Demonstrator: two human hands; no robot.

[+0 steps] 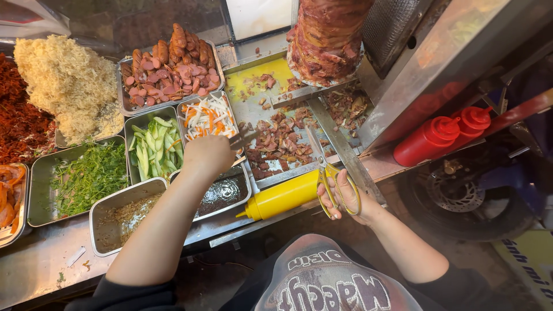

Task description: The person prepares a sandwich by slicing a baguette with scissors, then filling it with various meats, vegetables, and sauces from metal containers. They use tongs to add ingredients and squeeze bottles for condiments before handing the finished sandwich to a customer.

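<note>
My left hand (208, 154) reaches over the metal trays and is closed on metal tongs (243, 140), whose tips point at the chopped meat (280, 140) on the steel catch tray (252, 112). My right hand (347, 197) grips yellow-handled scissors (326, 168), fingers through the loops, blades lying over the same tray. A tall spit of stacked meat (326, 38) stands upright behind the tray.
Trays hold sliced sausage (170, 72), carrot and radish shreds (208, 118), cucumber (155, 148), green herbs (89, 175) and dark sauces (222, 194). A yellow squeeze bottle (280, 197) lies by my right hand. Two red squeeze bottles (438, 138) stand on the right ledge.
</note>
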